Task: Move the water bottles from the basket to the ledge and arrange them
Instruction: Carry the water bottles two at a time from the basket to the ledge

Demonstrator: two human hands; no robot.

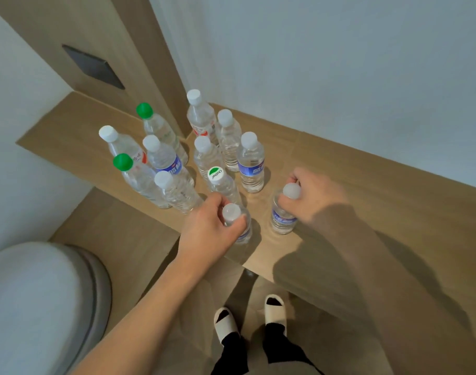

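Several clear water bottles stand upright in a cluster on the wooden ledge (367, 190), most with white caps, two with green caps (144, 109). My left hand (207, 226) grips the neck of a white-capped bottle (243, 231) at the ledge's front edge. My right hand (312, 196) grips the top of a blue-labelled bottle (281, 217) standing just to its right. Both held bottles rest on the ledge. No basket is in view.
A toilet with a grey lid (42, 307) sits at the lower left. The white wall (339, 77) runs behind the ledge, and a wooden panel with a dark plate (93, 66) stands at the back left. My slippered feet (250, 318) stand on the floor below.
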